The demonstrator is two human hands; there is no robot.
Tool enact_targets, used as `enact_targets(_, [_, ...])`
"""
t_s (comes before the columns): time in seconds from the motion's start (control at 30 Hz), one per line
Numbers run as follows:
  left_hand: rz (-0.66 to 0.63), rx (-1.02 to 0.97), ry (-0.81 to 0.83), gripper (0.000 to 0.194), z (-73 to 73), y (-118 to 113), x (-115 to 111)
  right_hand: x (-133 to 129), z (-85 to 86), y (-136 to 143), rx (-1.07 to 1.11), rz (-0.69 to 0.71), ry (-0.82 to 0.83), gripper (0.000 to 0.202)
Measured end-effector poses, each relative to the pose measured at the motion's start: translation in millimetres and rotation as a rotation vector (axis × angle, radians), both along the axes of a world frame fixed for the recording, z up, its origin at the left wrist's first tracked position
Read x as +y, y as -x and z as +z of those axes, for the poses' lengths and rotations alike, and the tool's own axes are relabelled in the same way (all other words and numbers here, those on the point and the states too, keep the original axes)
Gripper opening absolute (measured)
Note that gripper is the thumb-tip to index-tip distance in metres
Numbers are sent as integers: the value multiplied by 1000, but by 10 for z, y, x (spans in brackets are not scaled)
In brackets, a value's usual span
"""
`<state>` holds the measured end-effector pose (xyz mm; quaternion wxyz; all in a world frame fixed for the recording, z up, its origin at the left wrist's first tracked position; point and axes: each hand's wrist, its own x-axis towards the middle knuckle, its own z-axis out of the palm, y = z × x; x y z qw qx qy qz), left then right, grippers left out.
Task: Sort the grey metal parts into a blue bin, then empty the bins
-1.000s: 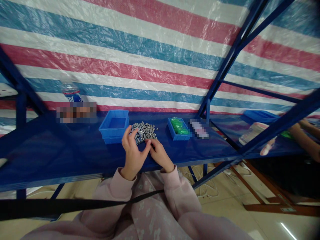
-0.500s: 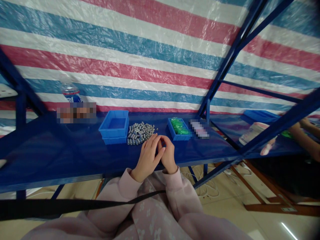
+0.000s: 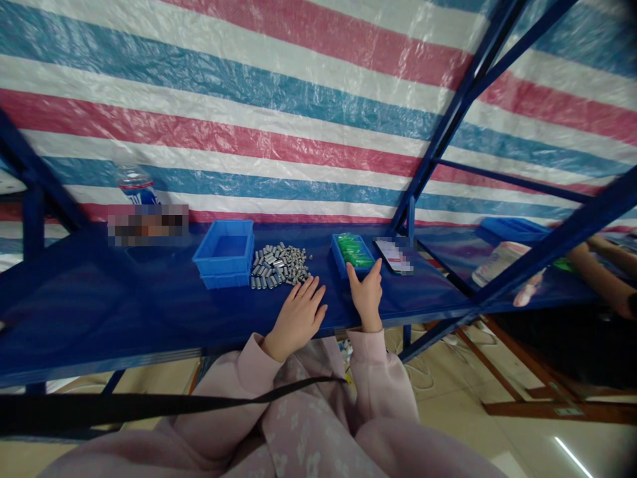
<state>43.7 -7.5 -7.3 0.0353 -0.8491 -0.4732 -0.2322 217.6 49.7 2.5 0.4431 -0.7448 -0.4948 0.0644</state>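
My left hand [image 3: 298, 311] rests flat on the blue tabletop with its fingers stretched out, its fingertips close to the near edge of a pile of small metal cylinders [image 3: 279, 265]. It holds nothing that I can see. My right hand [image 3: 367, 295] is at the near end of a small blue bin [image 3: 340, 263]. Thumb and index finger are spread apart at the bin's near corners; whether they touch it is unclear. Inside that bin lie green, shiny plastic-looking pieces [image 3: 354, 249], too small to name.
Two stacked blue bins [image 3: 225, 265] stand left of the pile. A phone [image 3: 395, 257] lies right of the small bin. A plastic bottle [image 3: 138, 189] stands back left. Blue frame bars [image 3: 442, 139] slant up at right, with another person's arms [image 3: 600, 269] beyond.
My hands were together in front of the pile. The right hand has moved away to the right, to the small bin. My left hand has flattened on the table.
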Motion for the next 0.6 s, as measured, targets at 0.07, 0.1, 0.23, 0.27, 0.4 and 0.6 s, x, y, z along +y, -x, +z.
enact_targets(0.07, [10,9,0,43,-7,-3,2,-22,41,39,-4,0,44,96])
enact_targets(0.1, [14,13,0,43,-8,-5,2,-34,64,57,0,0,62,96])
enact_targets(0.23, [21,21,20,43,9,-14,-5,-65,140,125,-2,13,123,93])
enact_targets(0.27, [22,23,25,43,14,-16,-6,-70,154,146,-12,17,133,93])
enact_targets(0.4, [36,27,17,44,10,-24,-5,-85,193,251,-51,36,147,91])
enact_targets(0.6, [66,12,-22,48,-14,-32,-3,-110,208,448,-74,89,127,91])
